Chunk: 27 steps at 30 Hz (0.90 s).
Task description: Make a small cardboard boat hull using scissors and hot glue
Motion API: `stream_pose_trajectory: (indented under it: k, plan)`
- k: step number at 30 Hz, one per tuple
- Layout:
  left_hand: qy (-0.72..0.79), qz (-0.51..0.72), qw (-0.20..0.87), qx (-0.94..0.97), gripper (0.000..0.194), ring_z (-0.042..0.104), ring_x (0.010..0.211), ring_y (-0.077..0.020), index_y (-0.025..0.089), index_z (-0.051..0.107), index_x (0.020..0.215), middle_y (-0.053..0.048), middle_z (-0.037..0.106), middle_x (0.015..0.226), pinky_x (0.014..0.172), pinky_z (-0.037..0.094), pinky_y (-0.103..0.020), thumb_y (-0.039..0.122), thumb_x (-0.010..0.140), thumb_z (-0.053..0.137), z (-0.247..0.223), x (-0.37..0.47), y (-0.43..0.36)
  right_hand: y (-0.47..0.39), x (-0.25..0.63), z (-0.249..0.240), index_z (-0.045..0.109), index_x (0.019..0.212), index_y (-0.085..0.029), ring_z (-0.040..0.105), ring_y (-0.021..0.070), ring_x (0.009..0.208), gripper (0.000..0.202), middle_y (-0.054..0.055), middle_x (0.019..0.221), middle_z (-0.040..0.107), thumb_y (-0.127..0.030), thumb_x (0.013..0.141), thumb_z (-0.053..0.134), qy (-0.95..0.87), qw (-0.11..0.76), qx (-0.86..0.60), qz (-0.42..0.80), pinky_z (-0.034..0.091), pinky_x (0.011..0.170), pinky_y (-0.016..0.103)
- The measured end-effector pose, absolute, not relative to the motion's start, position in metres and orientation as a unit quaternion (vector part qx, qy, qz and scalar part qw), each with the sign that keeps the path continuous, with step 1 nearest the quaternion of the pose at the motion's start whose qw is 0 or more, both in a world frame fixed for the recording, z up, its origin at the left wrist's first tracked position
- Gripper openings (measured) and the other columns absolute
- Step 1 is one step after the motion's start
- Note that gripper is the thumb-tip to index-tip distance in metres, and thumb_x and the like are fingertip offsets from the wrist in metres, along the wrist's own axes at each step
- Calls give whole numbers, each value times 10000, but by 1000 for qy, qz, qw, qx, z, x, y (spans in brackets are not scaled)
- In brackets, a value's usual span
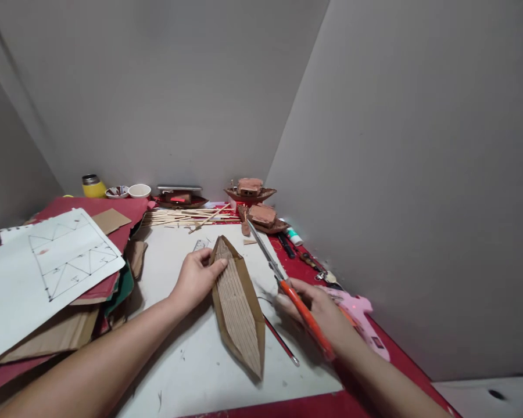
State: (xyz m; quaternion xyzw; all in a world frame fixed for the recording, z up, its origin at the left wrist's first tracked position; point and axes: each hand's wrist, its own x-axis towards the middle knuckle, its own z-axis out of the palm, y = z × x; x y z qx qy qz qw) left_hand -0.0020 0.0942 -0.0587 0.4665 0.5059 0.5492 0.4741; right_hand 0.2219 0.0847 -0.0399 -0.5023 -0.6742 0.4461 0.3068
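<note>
A cardboard boat hull (239, 305) with a ribbed floor and low folded sides is in my left hand (197, 273). The thumb presses inside it near the far end, and the fingers go under its left side. My right hand (309, 305) is closed around scissors (303, 313) with orange handles. Their blades point up and away, to the right of the hull and apart from it; they look nearly closed. Below the hand, on the white board (178, 360), lies a dark pencil (283, 341).
At the left, a drawing on paper (13, 284) tops stacked cardboard. Thin wooden sticks (183, 217) and finished model boats (264, 216) stand at the back. A pink glue gun (366, 319) lies at the right, by the grey wall (418, 174). A yellow jar (93, 187) stands far left.
</note>
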Motion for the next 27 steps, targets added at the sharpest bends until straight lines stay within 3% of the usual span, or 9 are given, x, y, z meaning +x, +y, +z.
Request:
stream_pose_trajectory:
  k: [5,9,11,13,15,17,19,22,27]
  plan:
    - [474,517,520,486,254,629,683,-188,145,617,821,-51,684,770,614,471,-275,348,710,723,-50,20,73,82,216,-52,491,758,-200,480,132,604,360,-22,685,520,-478,704,713,-644,335,-475,498,405,550,242]
    - [481,479,512,526,193,620,651,-175,179,560,861,-12,657,713,586,452,-261,317,775,663,-52,30,62,78,212,-58,509,859,-199,518,141,678,375,-9,790,556,-416,681,758,-605,355,-459,546,447,616,252]
    - [499,461,464,569,158,612,660,-169,190,549,906,3,643,712,600,451,-262,270,797,631,-55,32,58,77,210,-59,524,881,-198,535,155,735,334,-5,818,567,-364,694,747,-612,364,-453,537,462,675,264]
    - [522,445,384,617,240,608,695,-166,201,537,1023,-5,650,805,647,468,-280,212,797,619,-58,31,57,76,209,-60,530,863,-200,542,163,762,263,-9,804,569,-308,711,716,-622,366,-449,527,464,703,269]
    - [531,439,294,663,438,622,821,-182,222,476,1194,-49,642,1028,735,493,-315,156,784,618,-61,30,55,76,208,-59,531,838,-201,542,164,766,222,-14,787,572,-261,705,697,-620,370,-440,534,464,709,267]
    - [515,436,217,706,581,587,1061,-221,247,394,1303,-105,533,1290,842,498,-356,117,779,611,-64,29,55,75,207,-58,534,831,-200,544,164,770,218,-15,782,581,-238,688,693,-608,372,-432,553,462,708,263]
    - [487,424,157,747,565,449,1284,-250,245,389,1298,-134,426,1415,955,465,-394,97,792,591,-67,27,55,74,207,-56,530,816,-198,541,163,760,218,-18,768,584,-231,676,693,-597,371,-431,565,457,687,256]
    - [472,394,97,783,443,299,1403,-254,219,433,1218,-158,408,1435,1065,389,-436,105,816,581,-67,25,56,74,207,-56,528,806,-198,541,159,756,205,-20,770,591,-215,679,687,-599,372,-435,560,451,686,252]
    - [479,350,28,804,470,360,1373,-299,178,422,1249,-214,367,1470,1047,419,-473,167,821,615,-65,23,53,76,207,-58,534,826,-199,551,169,778,205,-19,775,601,-210,688,684,-602,376,-435,554,455,710,263]
